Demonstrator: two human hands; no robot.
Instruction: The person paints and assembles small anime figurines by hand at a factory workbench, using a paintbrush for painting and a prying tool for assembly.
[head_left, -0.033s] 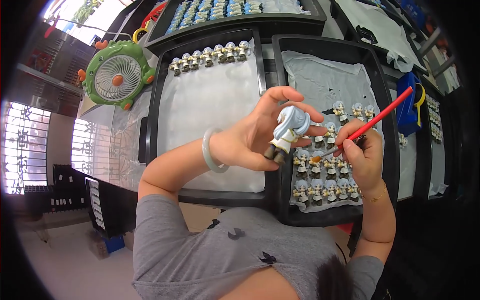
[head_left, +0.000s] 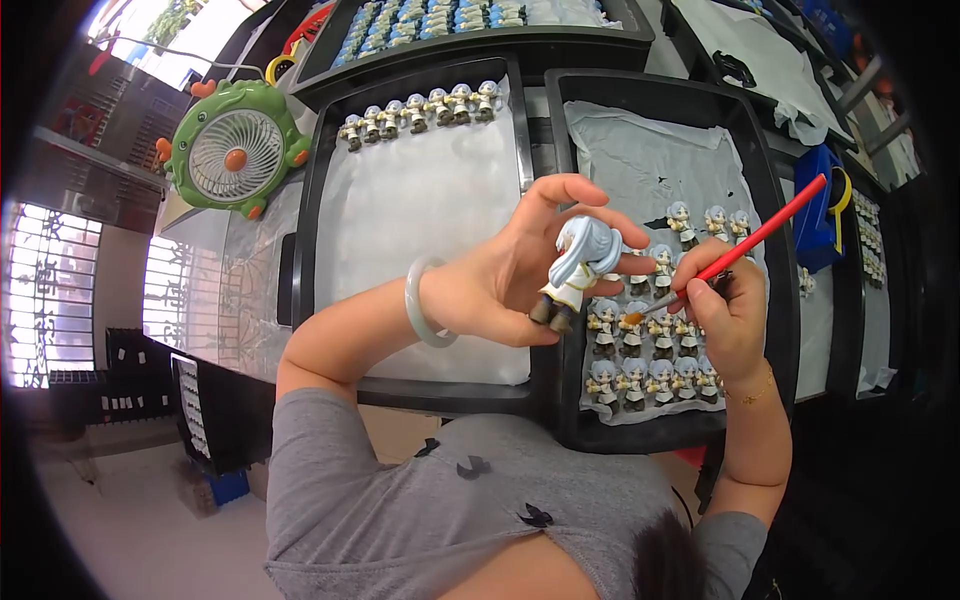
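Black edges the left tray (head_left: 440,396) below the left hand (head_left: 490,290) and the fuller right tray (head_left: 640,436) below the right hand (head_left: 730,310), both apparently set for easy reach. Between them, the left hand holds a figurine (head_left: 572,275), seemingly leaving its side exposed; the right hand grips a red brush (head_left: 765,228) pen-fashion, likely for control. Since the earlier frame, the figurine has turned slightly.

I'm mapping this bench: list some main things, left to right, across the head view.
Barred window → green fan → pale bangle → held figurine → right hand → blue tape dispenser.
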